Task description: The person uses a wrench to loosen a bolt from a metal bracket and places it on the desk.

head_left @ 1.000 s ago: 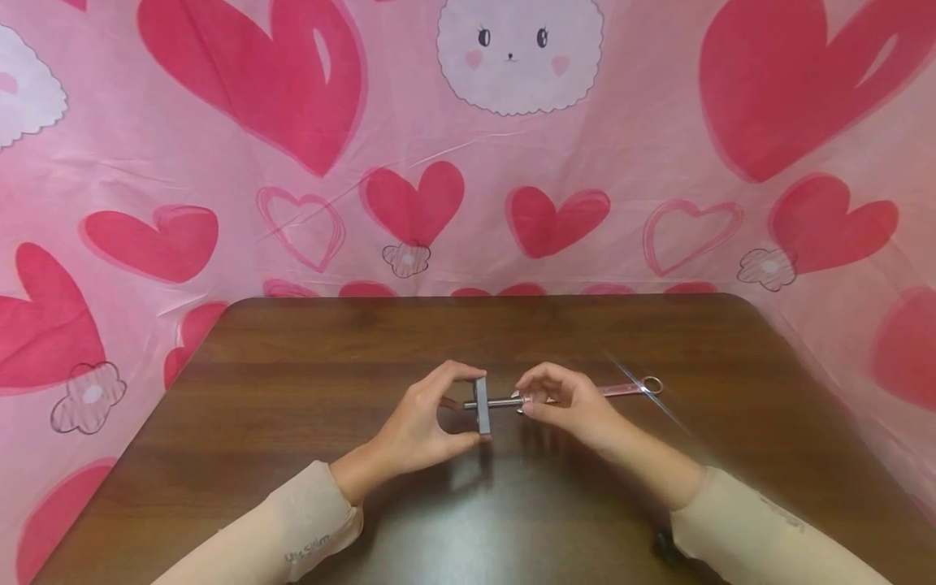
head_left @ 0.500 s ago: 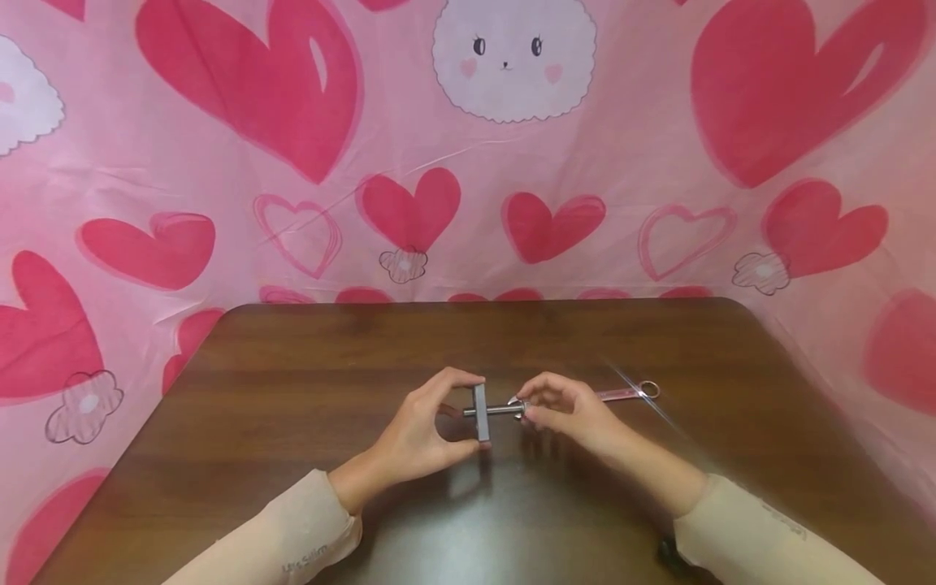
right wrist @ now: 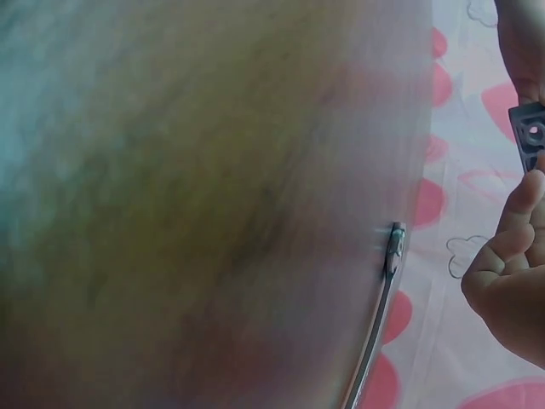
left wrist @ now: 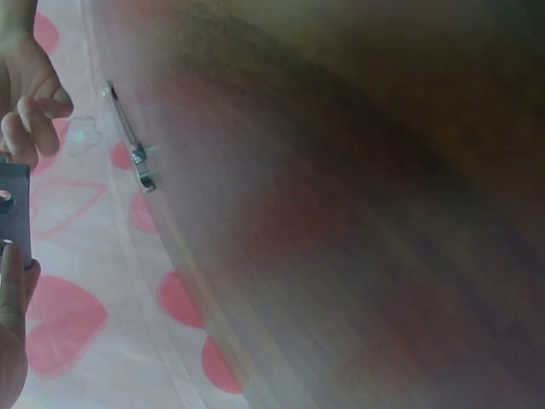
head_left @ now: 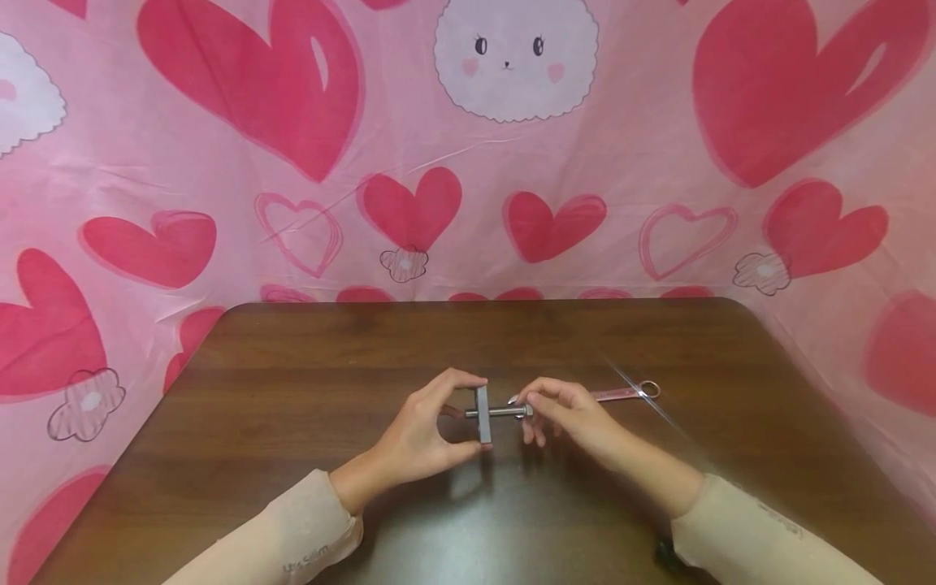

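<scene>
1. The left hand (head_left: 418, 426) pinches a grey rectangular plate (head_left: 483, 426) upright above the brown wood-grain table (head_left: 292, 349).
2. A silver metal bolt (head_left: 504, 412) runs through the plate, its head (head_left: 529, 412) rightward.
3. The right hand (head_left: 578, 412) is at the head; whether it pinches, I cannot tell.
4. Behind it lies a shiny ring-ended metal wrench (head_left: 617, 395).

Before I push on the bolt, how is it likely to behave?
The bolt looks like bright metal, so it is probably stiff. Its shank passes through the gray plate, so it should stay roughly in line rather than roll away. The wider head likely gives a better grip than the narrow shank.
</scene>
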A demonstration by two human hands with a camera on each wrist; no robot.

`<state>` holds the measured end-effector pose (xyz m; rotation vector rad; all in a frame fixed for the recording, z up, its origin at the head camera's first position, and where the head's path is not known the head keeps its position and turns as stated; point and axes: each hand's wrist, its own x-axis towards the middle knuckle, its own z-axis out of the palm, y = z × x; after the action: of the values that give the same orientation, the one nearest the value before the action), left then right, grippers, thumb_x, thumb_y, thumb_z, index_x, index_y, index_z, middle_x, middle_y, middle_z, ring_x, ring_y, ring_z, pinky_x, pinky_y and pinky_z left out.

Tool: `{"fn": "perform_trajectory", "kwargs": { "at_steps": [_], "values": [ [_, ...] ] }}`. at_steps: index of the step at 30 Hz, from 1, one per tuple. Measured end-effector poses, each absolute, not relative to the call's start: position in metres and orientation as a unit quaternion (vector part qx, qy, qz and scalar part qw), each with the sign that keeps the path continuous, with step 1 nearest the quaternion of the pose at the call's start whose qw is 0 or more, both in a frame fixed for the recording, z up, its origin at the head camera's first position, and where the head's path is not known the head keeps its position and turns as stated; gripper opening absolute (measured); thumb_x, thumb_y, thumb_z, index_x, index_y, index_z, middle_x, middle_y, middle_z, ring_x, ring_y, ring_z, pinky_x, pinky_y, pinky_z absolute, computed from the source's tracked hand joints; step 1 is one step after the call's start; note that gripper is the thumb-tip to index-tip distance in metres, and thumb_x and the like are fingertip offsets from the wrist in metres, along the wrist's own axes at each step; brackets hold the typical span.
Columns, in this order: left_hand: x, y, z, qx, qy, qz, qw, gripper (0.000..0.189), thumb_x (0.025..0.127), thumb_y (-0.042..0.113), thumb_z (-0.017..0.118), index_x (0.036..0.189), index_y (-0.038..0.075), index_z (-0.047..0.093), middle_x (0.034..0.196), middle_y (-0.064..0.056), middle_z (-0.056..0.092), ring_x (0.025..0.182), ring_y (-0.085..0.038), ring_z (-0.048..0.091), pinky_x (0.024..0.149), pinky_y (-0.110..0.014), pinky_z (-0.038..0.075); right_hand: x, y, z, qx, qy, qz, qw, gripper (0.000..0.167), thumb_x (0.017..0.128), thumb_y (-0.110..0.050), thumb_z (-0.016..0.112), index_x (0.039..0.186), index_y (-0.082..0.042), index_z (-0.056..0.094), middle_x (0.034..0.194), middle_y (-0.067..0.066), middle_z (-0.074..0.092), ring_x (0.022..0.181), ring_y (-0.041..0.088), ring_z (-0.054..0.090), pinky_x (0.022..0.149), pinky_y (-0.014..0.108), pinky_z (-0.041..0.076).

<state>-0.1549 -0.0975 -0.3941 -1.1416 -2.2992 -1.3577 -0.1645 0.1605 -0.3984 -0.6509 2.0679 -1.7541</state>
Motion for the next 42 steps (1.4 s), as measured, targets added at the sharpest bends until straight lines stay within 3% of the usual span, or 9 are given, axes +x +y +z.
{"fn": "perform_trajectory", "kwargs": {
  "at_steps": [7, 11, 16, 19, 26, 29, 37, 42],
  "values": [
    [-0.1539, -0.0994, -0.3944, -0.393, -0.784, -0.464, 0.122, 0.07, 0.068, 0.007, 0.09, 0.128, 0.004, 0.054, 0.124, -0.006, 0.063, 0.11, -0.017, 0.064, 0.076, -0.025, 0.061, -0.1648, 0.1558, -0.3977, -0.207, 0.731, -0.629, 0.163, 0.027, 0.103, -0.018, 0.052, 0.114, 0.006, 0.058, 0.074, -0.001, 0.068, 0.065, 0.015, 0.061, 0.057, 0.028, 0.047],
    [-0.1548, -0.1007, -0.3937, -0.388, -0.786, -0.466, 0.124, 0.071, 0.067, 0.008, 0.09, 0.129, 0.008, 0.055, 0.124, -0.005, 0.063, 0.109, -0.016, 0.063, 0.076, -0.025, 0.061, -0.165, 0.1544, -0.3969, -0.205, 0.742, -0.624, 0.134, 0.03, 0.096, -0.011, 0.063, 0.119, 0.007, 0.055, 0.089, -0.002, 0.069, 0.078, 0.016, 0.064, 0.067, 0.025, 0.052],
    [-0.1571, -0.1017, -0.3928, -0.374, -0.791, -0.469, 0.119, 0.071, 0.067, 0.007, 0.09, 0.128, 0.009, 0.055, 0.123, -0.005, 0.063, 0.109, -0.016, 0.064, 0.077, -0.025, 0.061, -0.1633, 0.1531, -0.3959, -0.233, 0.76, -0.6, 0.088, 0.033, 0.09, -0.003, 0.069, 0.119, 0.006, 0.056, 0.112, 0.015, 0.064, 0.086, 0.013, 0.061, 0.077, 0.024, 0.052],
    [-0.1563, -0.1027, -0.3922, -0.369, -0.792, -0.472, 0.116, 0.071, 0.067, 0.007, 0.091, 0.128, 0.009, 0.055, 0.123, -0.005, 0.064, 0.109, -0.017, 0.064, 0.077, -0.024, 0.061, -0.1635, 0.1533, -0.3956, -0.232, 0.763, -0.597, 0.093, 0.034, 0.09, -0.005, 0.069, 0.12, 0.006, 0.056, 0.116, 0.021, 0.062, 0.087, 0.013, 0.061, 0.078, 0.024, 0.053],
    [-0.1527, -0.1045, -0.3929, -0.366, -0.796, -0.468, 0.117, 0.071, 0.067, 0.009, 0.091, 0.128, 0.008, 0.055, 0.123, -0.004, 0.064, 0.11, -0.016, 0.063, 0.078, -0.021, 0.06, -0.1631, 0.1593, -0.3974, -0.193, 0.765, -0.599, 0.135, 0.026, 0.101, -0.02, 0.056, 0.118, -0.001, 0.06, 0.088, 0.008, 0.07, 0.077, 0.026, 0.063, 0.063, 0.032, 0.053],
    [-0.1524, -0.1044, -0.3947, -0.367, -0.796, -0.466, 0.119, 0.071, 0.067, 0.009, 0.091, 0.128, 0.008, 0.055, 0.123, -0.005, 0.064, 0.11, -0.017, 0.063, 0.078, -0.021, 0.06, -0.1624, 0.16, -0.3992, -0.208, 0.751, -0.608, 0.151, 0.027, 0.104, -0.021, 0.05, 0.119, -0.001, 0.059, 0.083, 0.004, 0.072, 0.073, 0.028, 0.063, 0.063, 0.034, 0.053],
    [-0.1543, -0.1021, -0.3969, -0.373, -0.79, -0.469, 0.126, 0.07, 0.067, 0.008, 0.091, 0.128, 0.007, 0.056, 0.123, -0.004, 0.064, 0.109, -0.017, 0.064, 0.077, -0.024, 0.061, -0.1635, 0.1569, -0.3974, -0.195, 0.741, -0.623, 0.158, 0.03, 0.105, -0.026, 0.048, 0.114, 0.0, 0.061, 0.075, 0.001, 0.071, 0.066, 0.017, 0.061, 0.06, 0.031, 0.051],
    [-0.156, -0.0985, -0.3956, -0.377, -0.789, -0.468, 0.126, 0.07, 0.066, 0.008, 0.091, 0.127, 0.005, 0.056, 0.123, -0.004, 0.064, 0.109, -0.016, 0.064, 0.078, -0.021, 0.06, -0.1655, 0.1571, -0.3945, -0.188, 0.737, -0.632, 0.15, 0.028, 0.104, -0.022, 0.05, 0.11, 0.003, 0.062, 0.071, 0.0, 0.069, 0.063, 0.017, 0.058, 0.059, 0.028, 0.05]
  ]
}}
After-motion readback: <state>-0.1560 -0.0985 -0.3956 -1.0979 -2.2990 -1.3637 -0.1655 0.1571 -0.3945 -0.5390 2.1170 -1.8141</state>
